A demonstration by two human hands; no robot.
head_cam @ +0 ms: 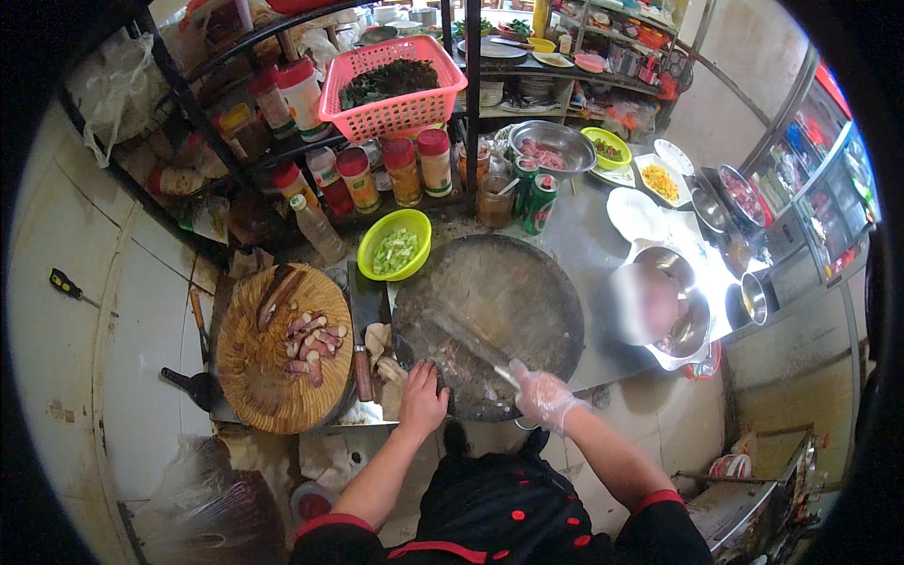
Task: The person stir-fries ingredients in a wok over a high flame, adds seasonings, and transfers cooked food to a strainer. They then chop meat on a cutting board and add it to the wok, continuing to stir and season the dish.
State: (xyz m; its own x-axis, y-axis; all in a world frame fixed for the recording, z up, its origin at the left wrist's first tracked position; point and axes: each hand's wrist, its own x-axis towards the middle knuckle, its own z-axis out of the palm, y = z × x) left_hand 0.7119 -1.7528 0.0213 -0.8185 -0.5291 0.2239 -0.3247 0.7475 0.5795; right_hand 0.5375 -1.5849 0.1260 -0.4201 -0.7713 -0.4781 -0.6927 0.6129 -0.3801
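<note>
In a thin clear plastic glove, my right hand grips the handle of a knife. Its blurred blade lies slanted over the dark round chopping board. Wet scraps of something reddish show on the board near the blade. My left hand, bare and holding nothing, rests on the board's lower left edge with the thumb apart. To its left are a crumpled cloth and a cleaver with a wooden handle. Sliced cured meat and a longer dark piece lie on a wooden chopping block.
Behind the board stand a yellow-green bowl of chopped green vegetable, spice jars and green cans. A pink basket of dark leaves sits on the rack. Metal bowls of meat and plates occupy the right side.
</note>
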